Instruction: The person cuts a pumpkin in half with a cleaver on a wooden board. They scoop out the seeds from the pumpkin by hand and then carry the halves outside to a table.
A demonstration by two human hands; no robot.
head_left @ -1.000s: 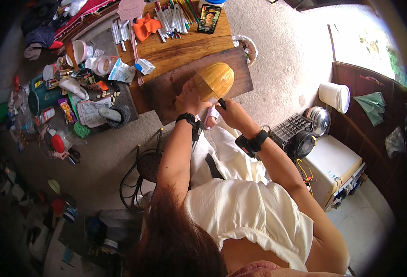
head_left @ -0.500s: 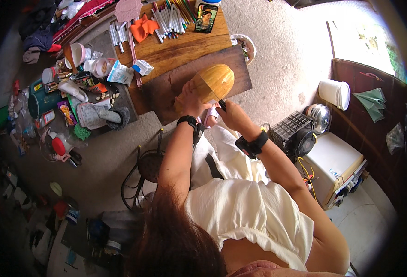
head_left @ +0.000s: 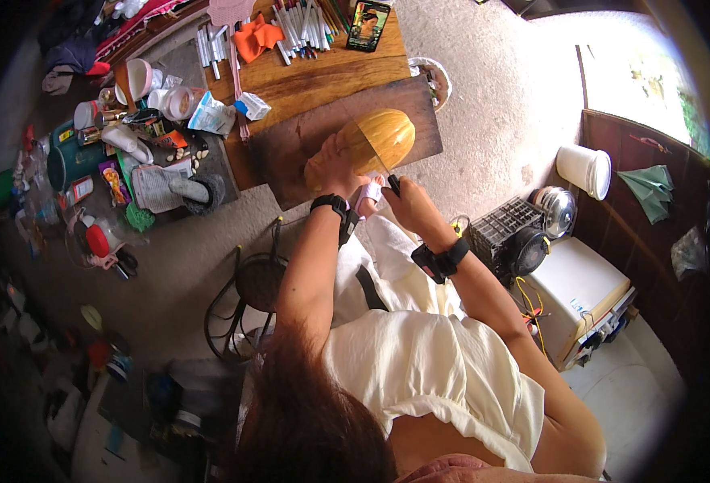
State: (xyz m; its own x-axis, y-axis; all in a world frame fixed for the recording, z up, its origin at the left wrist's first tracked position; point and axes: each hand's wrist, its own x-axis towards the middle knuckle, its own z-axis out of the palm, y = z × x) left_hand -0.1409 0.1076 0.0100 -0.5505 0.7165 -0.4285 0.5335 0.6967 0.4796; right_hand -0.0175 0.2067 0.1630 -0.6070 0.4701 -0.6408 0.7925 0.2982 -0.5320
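A large oblong yellow-orange melon (head_left: 395, 133) lies on a dark wooden board (head_left: 421, 105) at the near edge of the table. My left hand (head_left: 340, 171) is pressed on its left end, fingers curved over the rind and gripping it. My right hand (head_left: 413, 208) is closed around the black handle of a knife (head_left: 376, 154). The thin blade runs slantwise across the melon, just right of my left fingers. How deep the edge sits in the fruit I cannot tell. Both wrists carry black straps with small devices.
Beyond the board, the wooden table (head_left: 322, 76) bears several markers (head_left: 300, 28), an orange cloth (head_left: 256, 38) and a phone (head_left: 368, 26). Jars, packets and a stone mortar (head_left: 203, 193) crowd the left. A stool (head_left: 258, 282) stands near my left arm; a black crate (head_left: 506, 224) and fan are at right.
The view has shifted slightly, so the table appears a little farther right and higher. Relative to the melon, my right hand and the knife handle have moved slightly nearer to me.
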